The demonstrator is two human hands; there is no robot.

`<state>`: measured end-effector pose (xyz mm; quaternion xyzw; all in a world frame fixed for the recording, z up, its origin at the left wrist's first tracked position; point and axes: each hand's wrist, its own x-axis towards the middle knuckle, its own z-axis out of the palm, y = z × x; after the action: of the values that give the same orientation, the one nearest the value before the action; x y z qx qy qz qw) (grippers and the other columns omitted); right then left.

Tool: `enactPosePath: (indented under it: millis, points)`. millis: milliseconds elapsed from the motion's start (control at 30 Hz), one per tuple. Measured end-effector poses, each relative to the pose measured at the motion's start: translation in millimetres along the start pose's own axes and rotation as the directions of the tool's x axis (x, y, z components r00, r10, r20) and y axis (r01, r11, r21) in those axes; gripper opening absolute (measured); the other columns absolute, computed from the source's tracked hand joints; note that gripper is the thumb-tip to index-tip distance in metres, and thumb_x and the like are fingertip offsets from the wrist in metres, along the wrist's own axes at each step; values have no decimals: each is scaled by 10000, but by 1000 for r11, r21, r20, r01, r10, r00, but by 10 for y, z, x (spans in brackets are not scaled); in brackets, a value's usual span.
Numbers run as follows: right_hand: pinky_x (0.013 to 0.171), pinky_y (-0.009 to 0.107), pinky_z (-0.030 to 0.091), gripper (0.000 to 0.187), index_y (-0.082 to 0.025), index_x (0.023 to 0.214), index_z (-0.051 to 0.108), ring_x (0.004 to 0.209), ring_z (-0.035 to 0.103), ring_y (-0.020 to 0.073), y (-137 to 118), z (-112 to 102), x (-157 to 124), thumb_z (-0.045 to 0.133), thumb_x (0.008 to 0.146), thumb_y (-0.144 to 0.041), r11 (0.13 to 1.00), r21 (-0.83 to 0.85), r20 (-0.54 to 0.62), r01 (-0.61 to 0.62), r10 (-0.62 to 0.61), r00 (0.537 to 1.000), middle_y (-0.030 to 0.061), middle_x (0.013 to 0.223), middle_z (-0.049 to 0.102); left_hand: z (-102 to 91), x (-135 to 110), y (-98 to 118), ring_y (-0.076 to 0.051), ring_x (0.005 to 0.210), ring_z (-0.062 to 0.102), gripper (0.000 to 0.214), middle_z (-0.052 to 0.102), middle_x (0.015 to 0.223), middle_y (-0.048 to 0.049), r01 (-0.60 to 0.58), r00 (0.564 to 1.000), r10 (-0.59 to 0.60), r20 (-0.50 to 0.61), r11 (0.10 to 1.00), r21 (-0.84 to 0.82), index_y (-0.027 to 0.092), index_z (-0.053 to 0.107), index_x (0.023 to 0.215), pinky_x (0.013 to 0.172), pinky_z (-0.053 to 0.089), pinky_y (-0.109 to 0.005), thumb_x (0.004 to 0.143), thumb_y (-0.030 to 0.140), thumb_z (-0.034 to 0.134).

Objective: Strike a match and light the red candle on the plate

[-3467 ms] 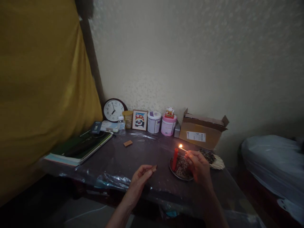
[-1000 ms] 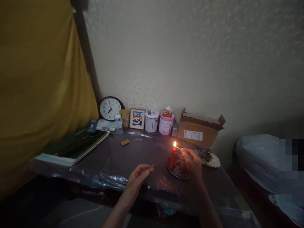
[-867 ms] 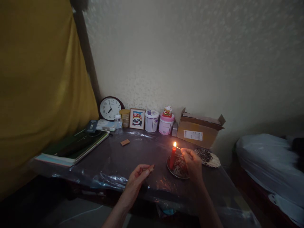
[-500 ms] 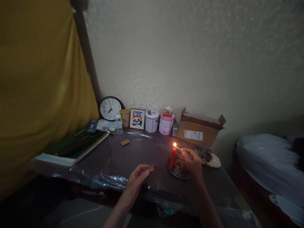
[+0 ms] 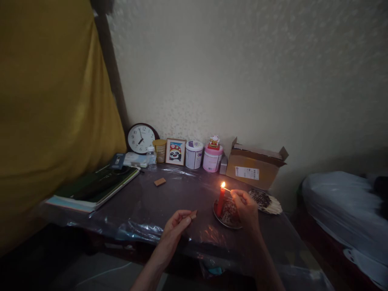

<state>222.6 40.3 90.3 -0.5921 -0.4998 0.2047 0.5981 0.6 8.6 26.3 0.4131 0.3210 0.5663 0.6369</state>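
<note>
At 1 o'clock your R hand [image 5: 247, 208] pinches a thin lit wooden match [image 5: 227, 189] against the red wax candle [image 5: 220, 201]: wick looks alight, match not yet out. L hand [image 5: 176, 224] grips a small brown matchbox [image 5: 193, 214].

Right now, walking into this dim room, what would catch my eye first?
The small flame atop the red candle on a plate right of centre, where the right hand holds a match to it. Next, the big yellow cloth filling the left, and the left hand pinching a small brown piece.
</note>
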Motion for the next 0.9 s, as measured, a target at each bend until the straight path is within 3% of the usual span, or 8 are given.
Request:
enactPosePath:
  millis: [467, 600, 700, 800, 900]
  points:
    - [561, 262, 440, 256, -178, 745, 649, 631, 587, 174, -56, -19, -22, 614, 683, -424, 997, 58, -16, -41, 41, 999, 10, 658, 646, -16, 3, -34, -180, 919, 559, 224, 665, 978, -61, 10, 1000, -10, 1, 1000, -8, 198, 625, 927, 843, 362, -292, 742, 325, 622]
    - [565, 261, 435, 207, -183, 722, 632, 630, 559, 165, -203, -113, -42, 616, 701, -388, 982, 183, -3, -40, 41, 999, 12, 673, 610, -11, 12, -17, -192, 934, 577, 221, 682, 961, -60, 12, 1000, -12, -16, 999, -39, 198, 637, 897, 848, 374, -295, 713, 319, 651]
    - [529, 255, 424, 223, -200, 670, 585, 567, 512, 138, -359, -211, -89, 570, 739, -411, 948, 317, 43, -26, 13, 999, 6, 654, 567, -14, 4, 16, -190, 918, 587, 223, 687, 947, -57, 10, 999, -11, -34, 999, -51, 199, 641, 896, 837, 385, -292, 709, 320, 654]
    - [487, 242, 405, 246, -217, 641, 542, 512, 468, 117, -465, -251, -171, 532, 758, -434, 911, 410, 188, -50, -31, 982, -13, 622, 532, -35, 3, 46, -182, 897, 589, 218, 684, 927, -57, 0, 998, -2, -63, 999, -41, 193, 646, 901, 833, 389, -291, 718, 313, 648]
    - [491, 235, 385, 228, -204, 604, 567, 526, 483, 124, -504, -232, -263, 615, 699, -405, 971, 239, 316, -8, -70, 946, -9, 592, 542, -80, 23, 66, -177, 879, 589, 215, 681, 897, -55, -26, 995, 21, -99, 999, -48, 188, 656, 889, 828, 395, -289, 711, 309, 656]
